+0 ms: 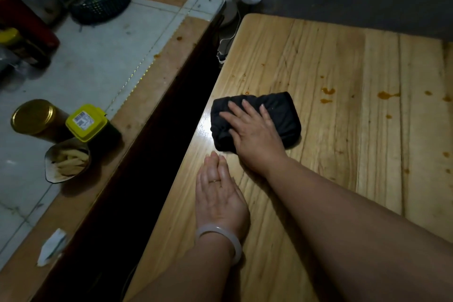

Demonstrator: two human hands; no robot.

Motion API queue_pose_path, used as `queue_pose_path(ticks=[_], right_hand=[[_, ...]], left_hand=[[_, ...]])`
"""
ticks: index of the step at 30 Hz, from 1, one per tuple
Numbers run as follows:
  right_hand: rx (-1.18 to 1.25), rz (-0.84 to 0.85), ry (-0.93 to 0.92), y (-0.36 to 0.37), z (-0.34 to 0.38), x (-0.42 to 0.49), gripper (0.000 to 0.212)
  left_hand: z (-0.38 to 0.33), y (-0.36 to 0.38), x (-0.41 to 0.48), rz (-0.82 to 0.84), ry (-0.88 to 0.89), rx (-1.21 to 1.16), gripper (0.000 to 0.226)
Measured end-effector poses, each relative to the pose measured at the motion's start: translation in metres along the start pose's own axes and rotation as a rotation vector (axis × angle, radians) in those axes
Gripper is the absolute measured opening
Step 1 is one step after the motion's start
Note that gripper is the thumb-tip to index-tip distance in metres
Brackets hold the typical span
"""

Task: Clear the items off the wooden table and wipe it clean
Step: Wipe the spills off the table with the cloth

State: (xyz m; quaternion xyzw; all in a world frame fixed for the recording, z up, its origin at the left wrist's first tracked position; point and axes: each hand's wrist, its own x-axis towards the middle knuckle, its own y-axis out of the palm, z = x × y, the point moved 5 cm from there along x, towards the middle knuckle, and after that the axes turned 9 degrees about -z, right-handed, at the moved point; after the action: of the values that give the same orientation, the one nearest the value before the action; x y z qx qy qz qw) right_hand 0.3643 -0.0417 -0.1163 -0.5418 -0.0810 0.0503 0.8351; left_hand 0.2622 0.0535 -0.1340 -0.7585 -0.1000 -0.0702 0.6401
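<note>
A black cloth [272, 115] is seen on pale striped-grain wood [343, 61] spotted orange [328, 91]; yellow lid [85, 122], gold lid [33, 116], white bangle [234, 244].

A pale wooden surface [318, 61] of lengthwise planks with clear grain fills the right side of the view. A black cloth [277, 108], folded into a thick rumpled pad, lies flat on it near the left edge. Orange-brown sauce spots [328, 92] dot the planks to the right of the cloth and farther toward the right edge, with a few small drops just above it.
</note>
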Motion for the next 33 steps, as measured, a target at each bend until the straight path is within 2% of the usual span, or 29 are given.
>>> queue_pose_path(ticks=[10,17,21,26,29,33], right_hand=[[-0.012,-0.039,0.025,-0.011,-0.012,-0.117,0.048],[-0.011,-0.038,0.013,-0.007,-0.012,-0.052,0.051],[-0.040,-0.032,0.027,-0.006,-0.014,0.009,0.049],[-0.088,0.020,0.089,-0.006,-0.029,0.068,0.048],[-0.082,0.026,0.115,-0.005,-0.028,0.073,0.048],[-0.020,-0.027,0.098,-0.009,-0.020,0.027,0.047]], left_hand=[[-0.001,-0.002,-0.003,0.034,0.025,-0.037,0.054],[-0.003,-0.001,0.000,0.044,0.003,-0.039,0.048],[-0.002,0.001,0.000,0.085,0.003,-0.009,0.059],[-0.003,0.000,0.001,0.071,0.014,0.011,0.059],[-0.003,-0.001,0.001,0.066,0.010,0.017,0.061],[-0.003,-0.002,-0.003,0.086,0.020,0.023,0.061]])
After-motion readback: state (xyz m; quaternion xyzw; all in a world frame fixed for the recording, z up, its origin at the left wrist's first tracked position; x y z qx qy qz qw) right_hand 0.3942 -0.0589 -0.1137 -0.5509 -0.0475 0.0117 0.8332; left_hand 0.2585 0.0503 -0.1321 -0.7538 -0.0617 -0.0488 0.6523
